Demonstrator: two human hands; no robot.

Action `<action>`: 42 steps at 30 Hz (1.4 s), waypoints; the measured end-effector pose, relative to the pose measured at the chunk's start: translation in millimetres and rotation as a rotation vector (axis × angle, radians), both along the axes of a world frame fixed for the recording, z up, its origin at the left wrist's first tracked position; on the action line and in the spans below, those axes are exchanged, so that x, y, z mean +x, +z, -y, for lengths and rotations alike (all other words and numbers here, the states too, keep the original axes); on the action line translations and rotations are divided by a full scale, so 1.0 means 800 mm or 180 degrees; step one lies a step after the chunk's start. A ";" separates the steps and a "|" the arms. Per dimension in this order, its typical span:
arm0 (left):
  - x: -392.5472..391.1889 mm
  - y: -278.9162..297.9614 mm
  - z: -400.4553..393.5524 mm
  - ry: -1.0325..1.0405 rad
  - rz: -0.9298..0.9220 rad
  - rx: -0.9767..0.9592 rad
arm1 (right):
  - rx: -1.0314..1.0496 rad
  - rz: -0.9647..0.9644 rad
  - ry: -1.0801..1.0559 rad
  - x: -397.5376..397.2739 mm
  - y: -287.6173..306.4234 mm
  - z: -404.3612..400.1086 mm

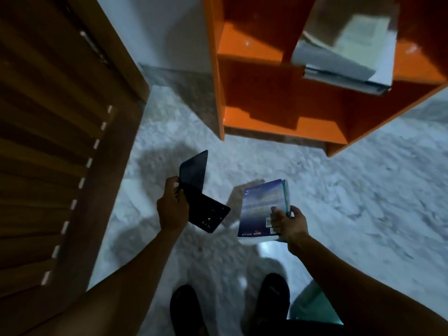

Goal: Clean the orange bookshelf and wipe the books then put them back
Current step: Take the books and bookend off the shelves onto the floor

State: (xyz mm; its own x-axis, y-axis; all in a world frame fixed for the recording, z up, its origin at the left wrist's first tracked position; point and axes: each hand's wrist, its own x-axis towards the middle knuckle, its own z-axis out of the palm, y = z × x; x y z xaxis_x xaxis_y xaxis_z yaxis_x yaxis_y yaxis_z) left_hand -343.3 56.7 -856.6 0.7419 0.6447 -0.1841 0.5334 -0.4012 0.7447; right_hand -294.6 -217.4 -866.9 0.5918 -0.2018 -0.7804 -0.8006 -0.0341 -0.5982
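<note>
The orange bookshelf point(254, 98) stands ahead at the upper right, its lower left compartments bare. A stack of pale books and papers point(344, 59) lies tilted in an upper compartment, jutting past the shelf edge. My left hand point(172, 207) grips two thin black books point(201, 192) fanned apart, one pointing up, one down to the right. My right hand point(288, 224) holds a thick blue paperback point(261, 209) at its lower right corner, cover facing me. Both hands hover above the floor, below the shelf.
A brown slatted wooden door point(55, 154) fills the left side. The pale speckled floor point(363, 202) spreads under the shelf and to the right. My two dark shoes point(274, 299) show at the bottom, a teal object point(312, 306) beside the right one.
</note>
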 end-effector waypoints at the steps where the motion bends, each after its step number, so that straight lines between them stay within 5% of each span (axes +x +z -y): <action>1: -0.003 -0.032 -0.004 -0.0015 -0.0008 0.0012 | -0.0074 0.0007 0.0030 -0.003 -0.033 0.001; 12: 0.028 -0.249 -0.040 -0.0023 0.0658 0.0208 | -0.0093 0.0261 -0.0322 -0.002 -0.252 -0.016; 17: 0.039 -0.275 -0.048 0.0073 0.0656 0.0029 | -0.0644 0.0060 -0.0278 -0.008 -0.288 -0.016; 21: 0.032 -0.255 -0.053 0.0111 0.0578 -0.0145 | -0.0368 -0.0328 0.0164 -0.009 -0.271 -0.009; 28: 0.005 -0.170 -0.088 -0.0761 0.0667 -0.0454 | -0.0716 0.0104 0.0962 0.032 -0.157 -0.015; 38: 0.170 0.084 -0.031 -0.1392 0.1650 -0.0277 | -0.1722 0.3004 0.0050 0.150 0.134 0.010; 42: 0.257 0.165 0.057 -0.1521 0.1615 -0.0439 | -0.1414 0.3822 -0.0498 0.205 0.258 0.041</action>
